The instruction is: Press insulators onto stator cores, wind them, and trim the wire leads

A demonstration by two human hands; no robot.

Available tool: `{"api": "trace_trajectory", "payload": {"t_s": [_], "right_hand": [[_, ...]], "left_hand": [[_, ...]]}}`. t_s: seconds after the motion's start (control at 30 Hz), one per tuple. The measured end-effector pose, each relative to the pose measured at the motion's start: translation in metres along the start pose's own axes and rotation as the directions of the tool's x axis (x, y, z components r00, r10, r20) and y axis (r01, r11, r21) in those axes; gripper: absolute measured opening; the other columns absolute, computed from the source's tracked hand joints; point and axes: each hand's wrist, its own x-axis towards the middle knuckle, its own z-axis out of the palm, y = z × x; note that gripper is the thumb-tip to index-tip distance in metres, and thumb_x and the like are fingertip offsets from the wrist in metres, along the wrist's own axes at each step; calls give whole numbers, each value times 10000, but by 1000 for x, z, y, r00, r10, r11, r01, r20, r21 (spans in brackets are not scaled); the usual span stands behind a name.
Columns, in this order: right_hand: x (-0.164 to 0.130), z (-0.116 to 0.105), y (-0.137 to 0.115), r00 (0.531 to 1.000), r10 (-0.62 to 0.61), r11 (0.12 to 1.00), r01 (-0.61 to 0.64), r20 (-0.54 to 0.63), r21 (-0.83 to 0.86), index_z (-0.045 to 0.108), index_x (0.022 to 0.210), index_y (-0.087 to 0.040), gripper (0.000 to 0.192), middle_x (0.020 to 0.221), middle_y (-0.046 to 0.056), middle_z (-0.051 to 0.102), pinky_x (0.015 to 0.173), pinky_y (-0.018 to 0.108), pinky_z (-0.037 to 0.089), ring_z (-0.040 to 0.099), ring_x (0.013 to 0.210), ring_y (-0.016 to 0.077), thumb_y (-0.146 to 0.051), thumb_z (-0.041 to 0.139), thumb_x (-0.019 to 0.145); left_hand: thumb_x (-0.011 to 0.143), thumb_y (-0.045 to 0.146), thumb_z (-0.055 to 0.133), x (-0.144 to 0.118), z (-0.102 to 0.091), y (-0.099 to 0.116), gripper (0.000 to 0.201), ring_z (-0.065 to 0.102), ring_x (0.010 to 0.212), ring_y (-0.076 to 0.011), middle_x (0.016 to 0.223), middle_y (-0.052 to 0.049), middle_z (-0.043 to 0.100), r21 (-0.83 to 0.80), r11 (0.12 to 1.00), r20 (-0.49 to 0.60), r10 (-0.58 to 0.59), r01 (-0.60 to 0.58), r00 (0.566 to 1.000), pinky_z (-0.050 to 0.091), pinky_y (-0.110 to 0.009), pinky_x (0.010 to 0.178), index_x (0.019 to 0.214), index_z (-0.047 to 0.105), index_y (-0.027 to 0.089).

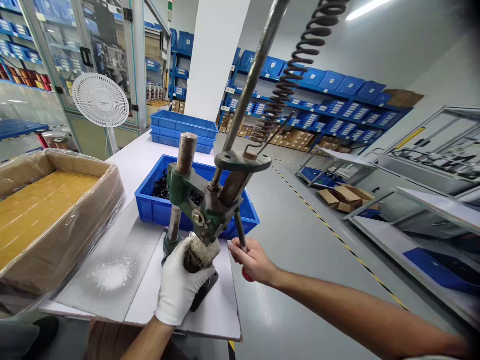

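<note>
A green hand press (204,200) with a worn steel column stands at the front edge of the white table. My right hand (255,260), bare, is closed round the press lever (240,230); a red knob (247,274) shows below the fist. My left hand (180,282), in a white glove, curls its fingers and thumb round the dark piece (193,262) beneath the press head. A cloudy, wrapped-looking block (205,249) sits at the lower end of the head, just above that piece. What exactly lies between the left fingers is partly hidden.
Behind the press stands a blue bin (153,212) holding small black parts. To the left are a plastic-lined carton (86,210) and white powder (112,275) on a grey sheet. A white fan (101,100) and stacked blue trays (183,127) are farther back. A tall spring (285,85) rises above the press.
</note>
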Motion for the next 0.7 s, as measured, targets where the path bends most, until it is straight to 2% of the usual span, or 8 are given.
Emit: {"api": "trace_trajectory", "payload": {"t_s": [0.13,0.27,0.33,0.4,0.5,0.57,0.63,0.7], "right_hand": [[25,31,21,988,-95,994,101,-123,47,389,521,-177,577,511,9,445,550,248,348,398,509,89,-623,458,879],[26,33,27,987,-133,985,142,-94,102,449,535,-164,588,524,20,493,537,235,373,448,509,92,-626,488,897],[21,25,28,989,-141,980,146,-49,138,520,590,-158,596,534,31,530,517,236,413,502,501,111,-665,467,899],[21,11,28,988,-146,974,152,-49,166,583,695,-149,654,545,41,556,495,255,454,541,484,136,-720,355,918],[43,-17,27,967,-167,968,198,-192,155,592,805,-147,769,591,46,570,504,270,483,559,501,142,-770,159,928],[68,-37,24,936,-195,967,234,-294,102,583,811,-148,741,620,27,558,524,252,478,547,522,120,-776,208,930],[96,-51,17,910,-231,966,256,-343,28,581,798,-135,630,634,0,543,548,229,471,524,536,92,-712,376,948],[124,-46,5,897,-281,958,285,-341,-38,595,825,-114,496,689,-6,562,600,224,492,540,595,83,-582,509,964]], "left_hand": [[695,278,805,0,2,-6,540,702,1042,-241,1165,-58,732,1,999,-32,47,-47,998,549,-359,946,1203,625,231],[717,262,785,3,1,-5,518,694,1067,-239,1184,-51,723,12,996,-15,88,-88,996,545,-366,961,1209,625,253],[742,275,763,4,0,-2,488,677,1101,-241,1213,-57,707,54,991,-7,126,-126,992,532,-380,984,1210,626,256],[749,289,754,6,-4,-1,466,661,1122,-252,1224,-69,694,124,978,-1,169,-168,986,518,-402,1004,1196,634,244],[725,295,765,6,-17,-2,480,650,1117,-265,1191,-84,685,222,956,-31,202,-191,979,511,-434,1011,1180,633,217],[711,289,764,3,-30,0,470,649,1097,-261,1170,-87,662,273,944,-110,223,-187,968,521,-438,1001,1157,637,208],[695,304,768,-5,-48,6,444,654,1061,-256,1141,-88,631,336,923,-217,269,-187,938,540,-432,977,1112,655,202],[686,341,778,-24,-71,17,437,659,1027,-252,1111,-87,609,419,889,-320,337,-187,885,559,-418,947,1087,671,202]]}}
